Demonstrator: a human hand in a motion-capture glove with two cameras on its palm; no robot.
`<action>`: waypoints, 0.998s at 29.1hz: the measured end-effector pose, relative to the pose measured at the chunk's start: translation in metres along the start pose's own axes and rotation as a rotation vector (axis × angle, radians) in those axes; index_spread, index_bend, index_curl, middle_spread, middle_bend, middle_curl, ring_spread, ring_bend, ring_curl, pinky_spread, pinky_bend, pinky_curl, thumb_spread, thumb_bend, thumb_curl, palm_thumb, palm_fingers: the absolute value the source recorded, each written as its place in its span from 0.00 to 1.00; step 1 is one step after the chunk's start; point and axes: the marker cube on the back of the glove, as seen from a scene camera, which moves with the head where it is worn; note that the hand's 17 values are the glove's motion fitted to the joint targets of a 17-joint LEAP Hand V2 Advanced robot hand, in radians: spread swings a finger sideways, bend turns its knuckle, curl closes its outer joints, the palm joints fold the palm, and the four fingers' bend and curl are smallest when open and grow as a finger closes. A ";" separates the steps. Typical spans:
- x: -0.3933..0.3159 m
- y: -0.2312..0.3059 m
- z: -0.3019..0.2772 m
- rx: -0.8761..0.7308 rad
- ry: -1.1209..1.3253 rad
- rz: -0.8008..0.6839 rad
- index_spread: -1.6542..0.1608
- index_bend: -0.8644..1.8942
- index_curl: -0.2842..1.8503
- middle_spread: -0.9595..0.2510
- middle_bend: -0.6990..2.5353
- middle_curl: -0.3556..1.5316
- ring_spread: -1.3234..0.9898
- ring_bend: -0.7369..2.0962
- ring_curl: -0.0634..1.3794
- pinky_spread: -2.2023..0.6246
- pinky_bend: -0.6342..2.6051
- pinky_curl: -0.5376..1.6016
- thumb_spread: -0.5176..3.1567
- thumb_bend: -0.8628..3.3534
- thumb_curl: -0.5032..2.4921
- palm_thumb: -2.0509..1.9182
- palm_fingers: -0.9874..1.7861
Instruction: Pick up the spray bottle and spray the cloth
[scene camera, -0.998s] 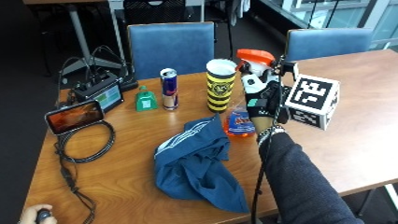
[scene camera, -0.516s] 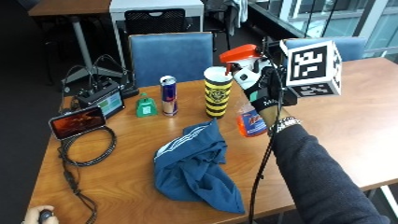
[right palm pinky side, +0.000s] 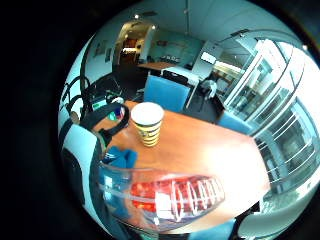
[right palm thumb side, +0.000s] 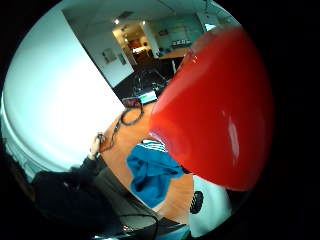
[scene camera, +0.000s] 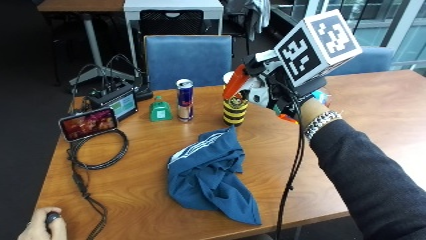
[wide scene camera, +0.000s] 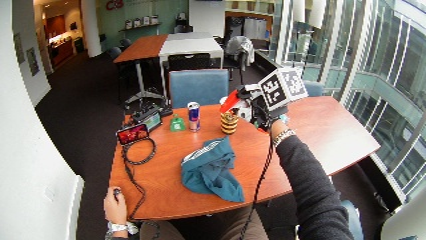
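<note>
Outside view | right hand (scene camera: 287, 97) grips spray bottle (scene camera: 241, 85) aloft | cloth (scene camera: 210, 172) on table | no legible labels

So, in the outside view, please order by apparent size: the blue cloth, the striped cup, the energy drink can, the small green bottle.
1. blue cloth, clearly largest
2. striped cup and energy drink can: similar, and the spray bottle covers the cup's top, so unranked
3. small green bottle, smallest

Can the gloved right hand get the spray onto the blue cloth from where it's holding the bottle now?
Probably yes: the right hand grips the spray bottle above the table, and nothing stands between it and the cloth.
</note>
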 end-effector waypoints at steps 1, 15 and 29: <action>0.000 0.003 -0.001 -0.018 0.028 -0.026 0.74 0.38 0.37 0.60 0.38 0.45 0.46 0.47 0.36 0.65 0.35 0.44 0.25 0.20 0.40 0.75 0.85; -0.028 0.060 0.022 -0.185 0.273 -0.271 0.74 0.38 0.37 0.60 0.37 0.45 0.46 0.48 0.36 0.65 0.35 0.44 0.24 0.20 0.41 0.75 0.85; -0.053 0.092 0.076 -0.298 0.501 -0.490 0.74 0.38 0.37 0.60 0.37 0.45 0.46 0.48 0.36 0.65 0.35 0.44 0.24 0.20 0.41 0.75 0.85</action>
